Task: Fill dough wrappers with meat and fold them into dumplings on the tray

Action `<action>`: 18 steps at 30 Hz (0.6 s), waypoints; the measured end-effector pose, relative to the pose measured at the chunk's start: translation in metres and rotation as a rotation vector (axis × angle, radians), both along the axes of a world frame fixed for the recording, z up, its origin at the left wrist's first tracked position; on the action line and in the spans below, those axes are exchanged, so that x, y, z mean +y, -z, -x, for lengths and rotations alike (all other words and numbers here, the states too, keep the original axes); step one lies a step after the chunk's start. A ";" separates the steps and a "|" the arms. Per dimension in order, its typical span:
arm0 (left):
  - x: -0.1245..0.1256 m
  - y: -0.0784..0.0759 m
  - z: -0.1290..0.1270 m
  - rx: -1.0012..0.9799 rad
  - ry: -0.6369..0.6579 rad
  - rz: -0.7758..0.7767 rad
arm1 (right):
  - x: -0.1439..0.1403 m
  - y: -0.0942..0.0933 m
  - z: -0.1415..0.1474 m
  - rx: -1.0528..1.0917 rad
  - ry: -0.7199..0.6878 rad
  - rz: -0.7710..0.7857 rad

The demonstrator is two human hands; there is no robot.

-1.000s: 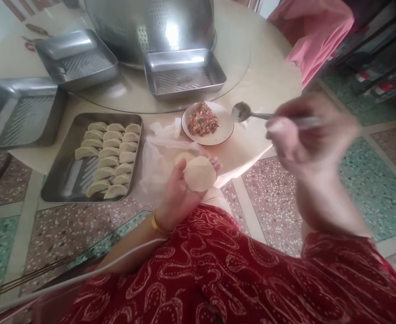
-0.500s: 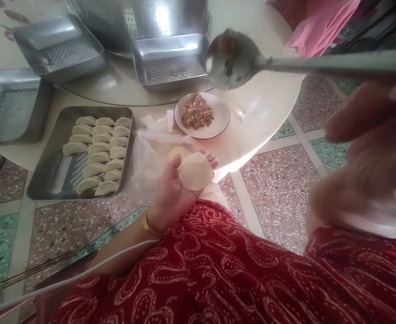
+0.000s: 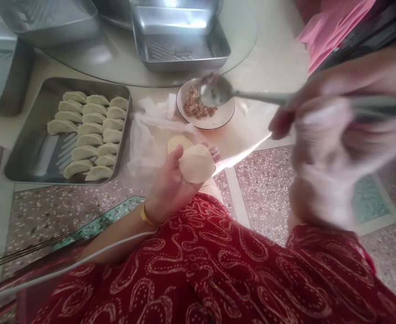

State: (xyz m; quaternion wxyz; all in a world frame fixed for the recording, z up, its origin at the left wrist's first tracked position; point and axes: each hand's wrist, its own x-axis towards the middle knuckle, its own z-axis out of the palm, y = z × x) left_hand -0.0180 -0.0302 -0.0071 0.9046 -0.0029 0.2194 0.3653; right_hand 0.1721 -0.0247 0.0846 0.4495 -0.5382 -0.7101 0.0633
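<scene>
On the palm and fingers of my left hand (image 3: 171,173) lies a round dumpling wrapper (image 3: 197,164), flat and bare on top, with my thumb along its edge. A second wrapper (image 3: 178,143) rests on the plastic bag just behind it. My right hand (image 3: 333,121), smeared by motion, is closed round the handle of a metal spoon (image 3: 216,90). The spoon's bowl hangs over a white dark-rimmed plate (image 3: 223,118) and hides part of the minced filling (image 3: 196,107) there. Whether bowl and filling touch, I cannot tell.
A metal tray (image 3: 22,148) at left holds rows of folded dumplings (image 3: 93,118). More metal trays (image 3: 184,56) stand on and around the glass turntable (image 3: 117,74) behind. A crumpled clear plastic bag (image 3: 144,144) lies near the table's front edge. Pink cloth (image 3: 336,27) hangs at upper right.
My right hand has brought the spoon down and forward from high in view to over the plate. The left hand holds the wrapper about where it was. The view has tilted downward.
</scene>
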 end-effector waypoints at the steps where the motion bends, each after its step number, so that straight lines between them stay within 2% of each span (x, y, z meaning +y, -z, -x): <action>1: 0.000 0.001 -0.001 0.000 -0.005 -0.001 | 0.004 0.001 0.000 -0.014 -0.053 -0.038; 3: -0.001 0.002 -0.002 -0.008 -0.043 0.002 | 0.008 0.007 -0.004 -0.031 -0.139 -0.091; 5: -0.002 0.002 -0.005 -0.037 -0.076 0.013 | 0.009 0.015 -0.009 -0.024 -0.121 -0.081; 7: -0.001 0.001 -0.007 -0.092 -0.045 0.040 | 0.009 0.024 -0.012 0.036 -0.028 -0.076; 9: -0.001 -0.001 -0.007 -0.108 0.020 0.076 | 0.009 0.031 -0.014 0.041 -0.043 -0.078; 12: 0.000 -0.001 -0.006 -0.053 -0.064 0.079 | 0.010 0.040 -0.014 -0.052 -0.088 -0.034; 18: 0.003 0.004 -0.004 -0.045 -0.044 0.123 | 0.020 0.061 -0.020 -0.179 -0.061 -0.062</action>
